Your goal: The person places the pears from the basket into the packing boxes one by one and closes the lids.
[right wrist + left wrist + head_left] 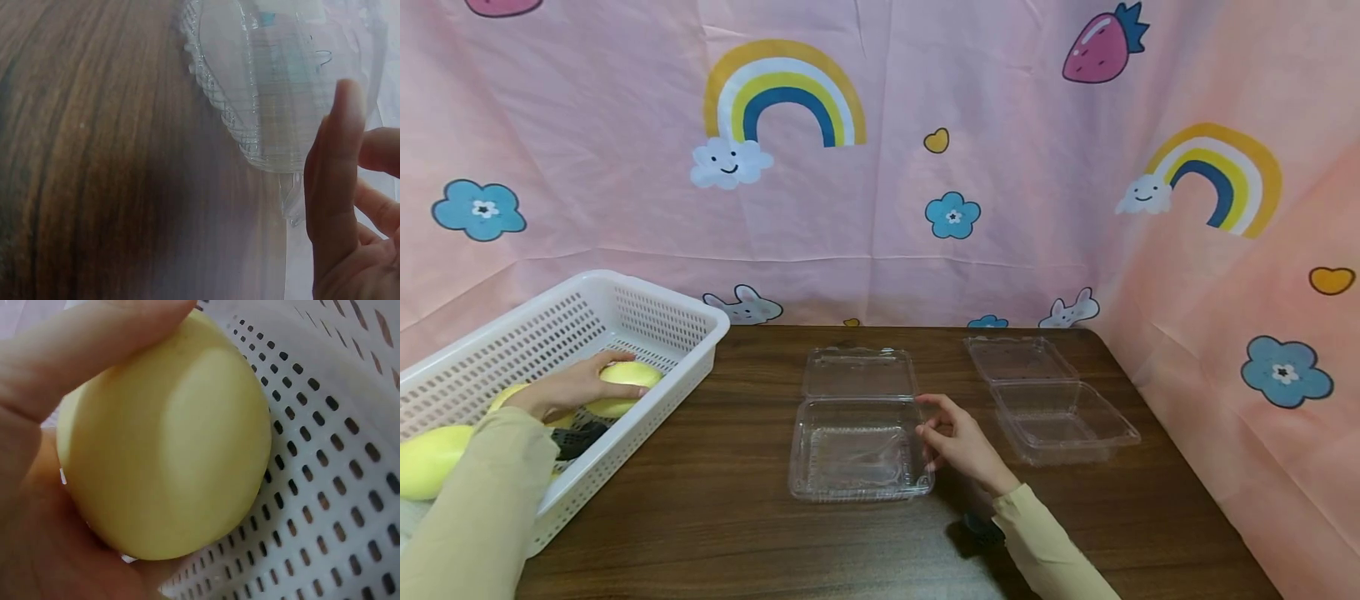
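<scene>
My left hand (576, 387) reaches into a white perforated basket (707, 333) and grips a smooth, pale yellow mango-like fruit (631, 385). In the left wrist view, thumb and fingers wrap around that fruit (169, 444) beside the holed basket wall. My right hand (958, 442) is at the right side of a clear plastic clamshell box (861, 408), fingertips right at its rim. This box stands with its lid folded back. In the right wrist view, one finger of the right hand (337, 206) is straight beside the clear box (275, 125), with other fingers behind it.
Another yellow fruit (430, 462) lies in the basket's near left part, and one more is partly hidden by the left arm. A second clear clamshell box (1060, 417), lid up, stands to the right on the brown wooden table (730, 517). A pink patterned cloth (880, 208) hangs behind.
</scene>
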The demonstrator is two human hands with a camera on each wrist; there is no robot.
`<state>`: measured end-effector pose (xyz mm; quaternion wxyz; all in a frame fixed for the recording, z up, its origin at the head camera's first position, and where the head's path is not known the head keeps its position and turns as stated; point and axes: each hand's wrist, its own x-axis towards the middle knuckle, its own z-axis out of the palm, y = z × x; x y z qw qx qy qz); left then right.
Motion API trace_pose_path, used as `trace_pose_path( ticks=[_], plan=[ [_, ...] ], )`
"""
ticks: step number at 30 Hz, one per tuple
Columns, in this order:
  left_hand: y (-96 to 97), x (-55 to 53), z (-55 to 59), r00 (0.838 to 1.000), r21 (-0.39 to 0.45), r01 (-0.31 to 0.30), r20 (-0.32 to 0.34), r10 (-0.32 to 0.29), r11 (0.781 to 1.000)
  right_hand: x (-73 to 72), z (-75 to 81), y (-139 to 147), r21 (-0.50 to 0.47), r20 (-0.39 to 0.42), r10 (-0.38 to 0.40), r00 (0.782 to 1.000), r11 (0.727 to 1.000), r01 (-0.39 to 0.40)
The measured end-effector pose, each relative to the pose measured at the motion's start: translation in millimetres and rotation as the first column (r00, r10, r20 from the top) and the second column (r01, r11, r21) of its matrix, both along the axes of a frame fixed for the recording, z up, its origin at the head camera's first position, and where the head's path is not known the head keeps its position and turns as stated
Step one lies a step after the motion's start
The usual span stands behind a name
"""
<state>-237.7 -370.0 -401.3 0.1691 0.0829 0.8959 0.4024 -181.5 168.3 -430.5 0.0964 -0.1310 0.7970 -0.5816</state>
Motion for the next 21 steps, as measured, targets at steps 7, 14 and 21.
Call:
trace_pose_path(
  ticks=[7, 14, 21],
  plan=[
    [-5.5, 0.9, -6.3, 0.998, 0.078, -0.052, 0.048, 0.049, 0.996, 0.9, 1.1, 1, -0.012, 0.0, 0.009, 1.0, 1.0, -0.009],
    [-7.0, 1.1, -8.0, 0.994, 0.131, -0.107, 0.002, 0.107, 0.986, 5.7, 8.0, -1, -0.018, 0.008, 0.01, 1.0, 1.0, -0.01],
    [-9.2, 0.5, -2.8, 0.987, 0.115, -0.146, -0.055, 0.153, 0.983, 15.3, 29.5, -6, -0.025, 0.021, 0.025, 0.999, 0.999, -0.024]
  ],
)
